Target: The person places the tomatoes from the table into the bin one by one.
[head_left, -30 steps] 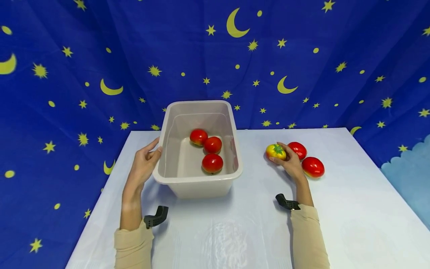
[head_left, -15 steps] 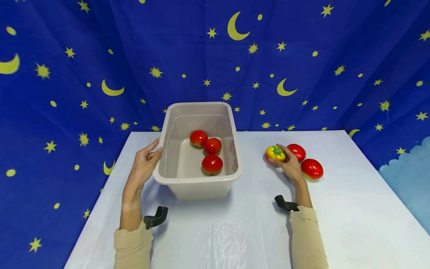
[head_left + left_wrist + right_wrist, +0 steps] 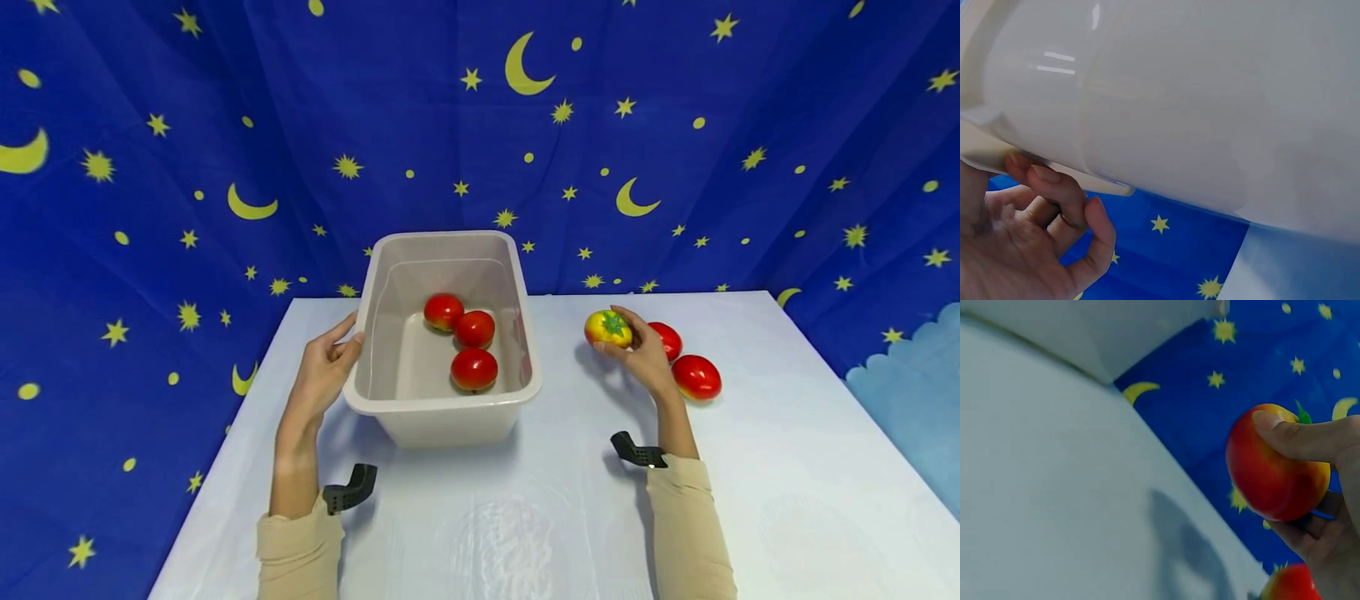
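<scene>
My right hand holds a tomato, yellow on top with a green calyx and red below. In the right wrist view the thumb lies across this tomato, which is raised off the table and casts a shadow. Two red tomatoes sit by that hand: one partly behind it, another to its right. My left hand grips the left rim of a light grey plastic bin. Curled fingers show under the rim in the left wrist view. Inside the bin lie three red tomatoes.
The bin stands on a white-covered table, left of centre. A blue curtain with yellow moons and stars hangs behind the table and along its sides. A black wrist mount sits on each forearm.
My right hand has lifted the tomato off the table and shifted it slightly left, away from the two others. The left hand has stayed at the bin's rim.
</scene>
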`<move>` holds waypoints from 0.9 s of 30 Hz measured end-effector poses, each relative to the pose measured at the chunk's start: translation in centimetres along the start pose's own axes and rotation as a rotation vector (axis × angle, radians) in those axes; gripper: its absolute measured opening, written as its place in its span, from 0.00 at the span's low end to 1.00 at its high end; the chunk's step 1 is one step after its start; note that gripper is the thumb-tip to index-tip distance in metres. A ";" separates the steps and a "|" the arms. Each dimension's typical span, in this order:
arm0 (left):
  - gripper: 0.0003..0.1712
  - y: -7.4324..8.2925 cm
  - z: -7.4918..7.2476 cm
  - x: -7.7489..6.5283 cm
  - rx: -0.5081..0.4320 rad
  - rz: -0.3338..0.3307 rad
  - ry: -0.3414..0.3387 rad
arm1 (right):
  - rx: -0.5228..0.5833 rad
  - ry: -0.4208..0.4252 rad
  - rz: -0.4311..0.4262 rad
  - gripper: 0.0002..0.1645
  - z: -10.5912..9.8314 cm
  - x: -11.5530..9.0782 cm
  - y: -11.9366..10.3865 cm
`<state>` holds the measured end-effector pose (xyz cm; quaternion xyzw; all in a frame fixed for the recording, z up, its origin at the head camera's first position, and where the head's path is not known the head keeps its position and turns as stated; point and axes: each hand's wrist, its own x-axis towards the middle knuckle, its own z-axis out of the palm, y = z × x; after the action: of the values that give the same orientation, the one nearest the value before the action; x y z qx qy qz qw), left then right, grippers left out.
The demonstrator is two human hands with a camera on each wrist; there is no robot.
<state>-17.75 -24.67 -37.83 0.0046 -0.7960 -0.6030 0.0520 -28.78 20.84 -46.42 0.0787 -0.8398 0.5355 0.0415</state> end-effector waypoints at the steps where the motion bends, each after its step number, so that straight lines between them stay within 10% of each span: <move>1: 0.30 0.0 0.0 0.0 0.002 0.000 -0.002 | -0.003 0.003 -0.007 0.44 0.1 0.0 -0.4; 11: 0.31 -0.1 -0.1 0.0 0.015 -0.006 0.001 | 0.020 0.035 -0.074 0.40 1.3 -1.2 -6.4; 27: 0.31 -0.1 -0.1 0.1 0.004 0.001 -0.004 | 0.085 0.034 -0.147 0.41 2.1 0.5 -7.8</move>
<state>-17.82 -24.77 -37.87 0.0031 -0.7972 -0.6015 0.0509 -27.83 15.64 -40.26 0.1325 -0.8075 0.5675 0.0914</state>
